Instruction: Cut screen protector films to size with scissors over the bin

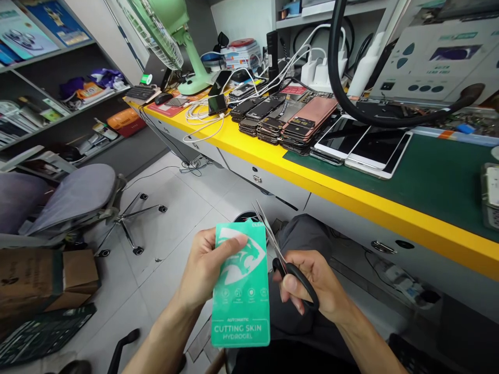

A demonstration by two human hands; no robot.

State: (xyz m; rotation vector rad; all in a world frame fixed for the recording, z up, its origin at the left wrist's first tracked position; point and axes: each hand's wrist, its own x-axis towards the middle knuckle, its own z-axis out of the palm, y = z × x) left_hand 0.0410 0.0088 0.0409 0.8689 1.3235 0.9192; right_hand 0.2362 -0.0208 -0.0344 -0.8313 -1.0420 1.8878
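Note:
A green hydrogel skin packet (pixel 240 311) with a white emblem is upright in front of me, its printed face towards me. My left hand (pixel 208 262) grips its left side, thumb pressed on the front and the other fingers hidden behind. A pair of scissors (pixel 302 285) with black handles is in my right hand (pixel 312 283), fingers around the loops. The slightly parted blades point up and left, beside the packet's upper right edge. Whether they touch the packet, I cannot tell.
On the yellow-edged workbench (pixel 339 187) are stacks of phone parts (pixel 268 122), white-framed phone screens (pixel 374 148), cables and a green fan (pixel 191 57). An office chair (pixel 81 192) and a cardboard box (pixel 76 278) stand at left. A dark bin is partly hidden behind the packet.

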